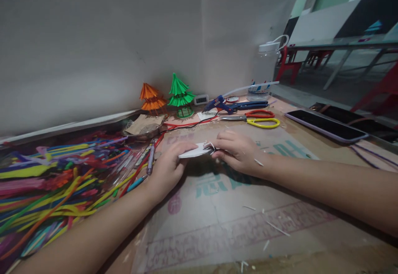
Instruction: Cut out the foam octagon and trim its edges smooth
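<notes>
Paper [194, 151], white and folded flat, sat pinched between our left hand [169, 164] and right hand [238, 151], low over the tabletop [224, 216]. We judged folding unfinished; a finished green paper tree [180, 93] stood behind, scissors [253, 118] idle.

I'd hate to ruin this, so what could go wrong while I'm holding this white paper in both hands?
The paper is pinched between the left hand and right hand; a hard tug might tear or crease it. The glue gun lies just beyond, and a cord seems to run from it toward your left hand, so a snag could drag it.
</notes>
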The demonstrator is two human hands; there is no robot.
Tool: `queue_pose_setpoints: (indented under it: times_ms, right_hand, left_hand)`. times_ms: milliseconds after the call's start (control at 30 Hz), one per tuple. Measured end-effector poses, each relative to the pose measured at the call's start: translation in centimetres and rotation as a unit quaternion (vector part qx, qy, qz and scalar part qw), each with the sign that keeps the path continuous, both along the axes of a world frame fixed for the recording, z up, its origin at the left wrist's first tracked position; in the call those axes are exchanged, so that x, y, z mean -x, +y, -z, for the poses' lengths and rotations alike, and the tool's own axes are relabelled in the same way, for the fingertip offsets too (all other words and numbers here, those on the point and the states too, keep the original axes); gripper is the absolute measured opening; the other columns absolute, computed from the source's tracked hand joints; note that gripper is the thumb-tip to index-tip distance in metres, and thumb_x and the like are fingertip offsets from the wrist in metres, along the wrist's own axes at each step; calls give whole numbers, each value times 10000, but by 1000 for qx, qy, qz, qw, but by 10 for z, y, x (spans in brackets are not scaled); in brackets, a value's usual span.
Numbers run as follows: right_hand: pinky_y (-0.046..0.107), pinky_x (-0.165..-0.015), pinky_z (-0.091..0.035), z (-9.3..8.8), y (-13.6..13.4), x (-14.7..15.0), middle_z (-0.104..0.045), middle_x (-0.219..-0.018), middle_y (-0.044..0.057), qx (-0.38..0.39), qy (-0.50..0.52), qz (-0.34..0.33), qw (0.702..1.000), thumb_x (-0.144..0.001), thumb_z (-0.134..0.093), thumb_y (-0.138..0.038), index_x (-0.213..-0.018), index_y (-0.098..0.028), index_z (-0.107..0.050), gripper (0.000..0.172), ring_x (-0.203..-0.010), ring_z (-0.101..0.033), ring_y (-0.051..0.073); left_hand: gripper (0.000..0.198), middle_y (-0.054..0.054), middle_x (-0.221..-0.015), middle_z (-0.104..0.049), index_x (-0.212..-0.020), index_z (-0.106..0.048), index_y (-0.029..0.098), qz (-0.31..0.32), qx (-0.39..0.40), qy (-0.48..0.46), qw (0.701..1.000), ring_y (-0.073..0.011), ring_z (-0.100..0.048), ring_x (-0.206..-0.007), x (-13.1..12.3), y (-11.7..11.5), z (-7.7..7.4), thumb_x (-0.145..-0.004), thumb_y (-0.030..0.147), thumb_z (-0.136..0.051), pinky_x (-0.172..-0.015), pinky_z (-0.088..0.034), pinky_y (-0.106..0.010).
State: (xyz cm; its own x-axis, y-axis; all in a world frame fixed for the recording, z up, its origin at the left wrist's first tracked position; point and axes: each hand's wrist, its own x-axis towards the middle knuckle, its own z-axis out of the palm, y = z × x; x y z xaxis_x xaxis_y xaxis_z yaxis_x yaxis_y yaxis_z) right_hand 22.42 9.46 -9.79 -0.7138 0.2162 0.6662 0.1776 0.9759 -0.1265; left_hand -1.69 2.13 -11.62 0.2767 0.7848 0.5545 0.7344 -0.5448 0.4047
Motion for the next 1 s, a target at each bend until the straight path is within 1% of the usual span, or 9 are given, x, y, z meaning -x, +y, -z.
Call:
queue_pose_setpoints:
  times_ms: [200, 400, 533, 633, 833, 1000]
  right_hand:
    - [286, -646, -337, 0, 0, 0, -566, -752, 39, -1, -8, 4, 1000, -1026, -438, -357, -1099, -150, -686, 331, -708, -483, 176]
    - [284, -632, -308, 0, 1, 0, -551, -716, 32, -1, -5, -3, 1000, -1028, -437, -334, -988, -145, -704, 329, -679, -458, 167]
    - [288, -673, -338, 3, 3, 0, -595, -782, 51, 23, 11, 11, 1000, -1022, -445, -349, -1041, -149, -670, 302, -738, -491, 182]
    - [293, -680, -346, 4, 4, -1, -596, -777, 46, 36, 17, 24, 999, -1013, -460, -355, -1033, -167, -657, 273, -737, -489, 186]
    - [293, -670, -348, 2, 1, -1, -564, -778, 41, 15, -8, 13, 1000, -1013, -461, -346, -1114, -155, -661, 294, -730, -487, 180]
    - [293, -670, -351, 1, 0, -1, -559, -780, 40, 17, -23, 19, 999, -1018, -444, -357, -1114, -158, -670, 316, -732, -492, 179]
  left_hand:
    - [285, -65, -1126, -695, -1137, -632, 201, 1, 13, -6, 1000, -207, -633, -1070, 1, 1, 1, -924, 107, -466, -969, -489, -369]
    - [271, -67, -1132, -700, -1136, -638, 195, 8, 30, -3, 1000, -210, -633, -1077, -1, 0, 1, -935, 131, -468, -970, -479, -357]
    - [271, -57, -1119, -707, -1130, -649, 200, -3, 33, -22, 999, -208, -630, -1077, -3, 0, -1, -931, 131, -479, -975, -474, -354]
    - [259, -57, -1107, -709, -1117, -651, 194, -13, 25, -33, 999, -208, -634, -1066, -3, 1, -2, -936, 140, -474, -971, -482, -356]
    - [262, -68, -1125, -706, -1131, -643, 200, -7, 22, -3, 1000, -215, -640, -1068, -2, 0, -1, -941, 153, -469, -966, -491, -371]
    - [259, -70, -1121, -707, -1126, -636, 204, -11, 18, 8, 1000, -219, -645, -1064, -3, -1, 0, -938, 145, -468, -954, -500, -378]
